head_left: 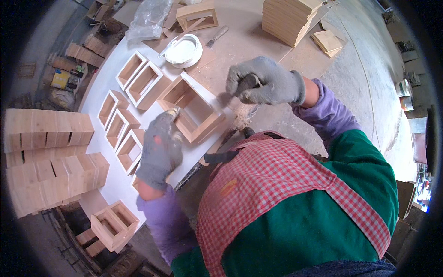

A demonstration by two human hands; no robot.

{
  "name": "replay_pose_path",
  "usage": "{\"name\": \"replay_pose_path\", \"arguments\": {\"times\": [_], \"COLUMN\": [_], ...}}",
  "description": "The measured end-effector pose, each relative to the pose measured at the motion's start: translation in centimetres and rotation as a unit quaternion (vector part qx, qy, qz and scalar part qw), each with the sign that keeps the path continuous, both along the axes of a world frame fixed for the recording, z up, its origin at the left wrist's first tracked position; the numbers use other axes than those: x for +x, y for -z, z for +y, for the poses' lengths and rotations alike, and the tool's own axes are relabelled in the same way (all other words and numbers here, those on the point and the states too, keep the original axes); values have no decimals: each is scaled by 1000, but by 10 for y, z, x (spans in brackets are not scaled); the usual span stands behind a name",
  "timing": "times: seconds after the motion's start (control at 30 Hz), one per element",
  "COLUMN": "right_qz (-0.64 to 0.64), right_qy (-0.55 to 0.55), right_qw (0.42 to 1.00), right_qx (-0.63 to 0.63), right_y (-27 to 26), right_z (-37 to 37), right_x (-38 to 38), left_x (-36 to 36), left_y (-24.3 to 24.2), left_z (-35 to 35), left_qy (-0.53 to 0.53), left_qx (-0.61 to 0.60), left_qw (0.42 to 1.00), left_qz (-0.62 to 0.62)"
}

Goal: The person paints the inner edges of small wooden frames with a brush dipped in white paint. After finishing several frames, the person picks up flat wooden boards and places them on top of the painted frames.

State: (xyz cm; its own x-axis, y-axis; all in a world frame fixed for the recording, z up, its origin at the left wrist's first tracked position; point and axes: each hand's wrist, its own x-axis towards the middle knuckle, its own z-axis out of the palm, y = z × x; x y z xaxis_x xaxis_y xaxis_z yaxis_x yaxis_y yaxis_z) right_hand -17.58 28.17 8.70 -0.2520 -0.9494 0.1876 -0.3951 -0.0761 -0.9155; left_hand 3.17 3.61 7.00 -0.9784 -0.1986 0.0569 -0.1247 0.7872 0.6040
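Observation:
My left hand (161, 149), in a grey work glove, grips the near left edge of an open wooden box (207, 128). The box lies tilted on a white board, and a white paste coats its far right rim. My right hand (264, 81), also gloved, is closed around the handle of a putty knife (226, 99). Its blurred blade points down toward the box's right corner; I cannot tell whether they touch. Beyond the box stands a round tub of white paste (183, 52), with a wooden stick (187, 32) across its rim.
Several open wooden frames (143, 85) with white rims stand on the white board (95, 104). Stacked wooden boxes (55, 173) line the left side. A second putty knife (217, 36), a clear plastic bag (148, 19) and a tall stack of wooden panels (289, 20) lie at the back.

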Motion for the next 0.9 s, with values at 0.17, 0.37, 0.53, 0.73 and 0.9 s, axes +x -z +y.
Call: {"name": "replay_pose_path", "arguments": {"times": [0.17, 0.37, 0.53, 0.73, 0.9], "right_qz": [-3, -304, -470, -539, -538], "right_qy": [-77, 78, 73, 16, 22], "right_qw": [997, 933, 855, 819, 824], "right_qx": [-19, -176, -206, -197, -177], "right_y": [6, 49, 109, 143, 147], "right_z": [15, 16, -11, -32, -39], "right_x": [-9, -30, -36, -45, -49], "left_x": [-23, -22, -7, -7, -7], "left_y": [5, 2, 25, 28, 30], "left_z": [-30, -5, 49, 50, 50], "left_qy": [179, 185, 69, 45, 48], "left_qx": [-347, -326, -265, -199, -198], "left_qw": [919, 926, 961, 979, 978], "left_qz": [53, 39, 50, 2, 36]}}
